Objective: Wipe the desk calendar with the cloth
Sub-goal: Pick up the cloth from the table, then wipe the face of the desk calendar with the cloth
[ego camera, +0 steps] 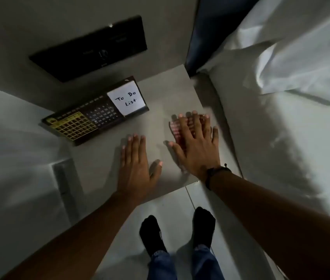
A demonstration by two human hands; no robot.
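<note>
The desk calendar [83, 123] is dark brown with a yellow grid at its left, a dark date grid in the middle and a white "To Do List" note [127, 99] at its right. It stands on a small grey bedside table [172, 93] against the wall. A reddish checked cloth [177, 128] lies flat on the table to the calendar's right. My right hand [197, 144] presses flat on the cloth with fingers spread. My left hand [135, 162] rests flat on the bare table, just below the calendar, holding nothing.
A black panel [91, 49] is mounted on the wall above the calendar. A bed with white sheets [281, 118] and a dark headboard [206, 33] borders the table's right side. My feet in black socks [178, 229] stand on the tiled floor.
</note>
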